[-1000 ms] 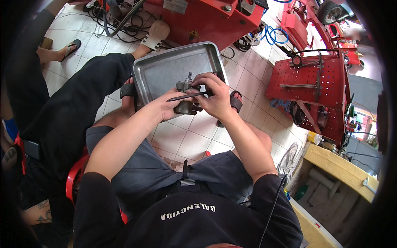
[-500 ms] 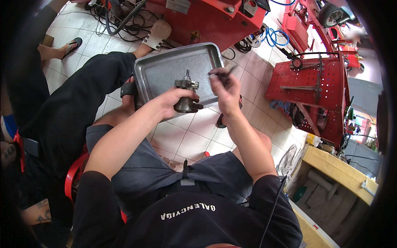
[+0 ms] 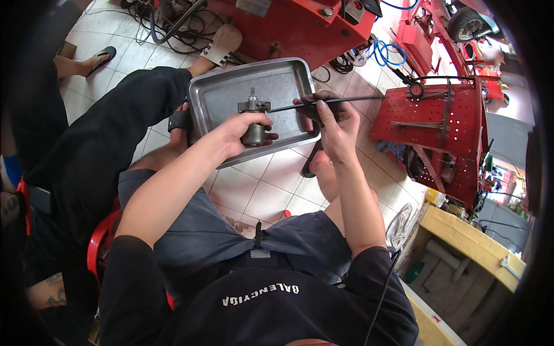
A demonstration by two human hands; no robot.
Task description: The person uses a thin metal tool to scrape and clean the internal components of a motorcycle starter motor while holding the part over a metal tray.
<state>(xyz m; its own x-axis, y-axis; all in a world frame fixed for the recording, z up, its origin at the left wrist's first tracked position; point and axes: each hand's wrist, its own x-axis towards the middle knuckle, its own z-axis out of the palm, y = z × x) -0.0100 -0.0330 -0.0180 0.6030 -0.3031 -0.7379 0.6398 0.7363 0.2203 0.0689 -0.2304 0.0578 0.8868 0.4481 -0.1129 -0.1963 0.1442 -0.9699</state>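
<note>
My left hand [image 3: 245, 130] is wrapped round a small cylindrical metal motor [image 3: 252, 136]. The motor stands upright in its grip, with a toothed shaft pointing up from its end housing. In my right hand [image 3: 334, 118] is a long thin dark rod [image 3: 366, 99], pinched between thumb and fingers. It lies nearly level, and its left end meets the side of the motor's housing; whether it enters there I cannot tell. Dark grime covers the fingers of my right hand. Both hands are over a grey metal tray [image 3: 199, 92].
Another person's leg in black trousers [image 3: 109, 115] extends to the tray's left side. A red machine [image 3: 288, 29] stands beyond the tray, with tangled cables at its left. On the right are a red perforated cart [image 3: 427, 135], a blue hose [image 3: 386, 53] and a yellow-edged bench [image 3: 473, 242].
My right hand has turned the rod level and brought its end to the motor. The motor and my left hand have shifted slightly left and away from me.
</note>
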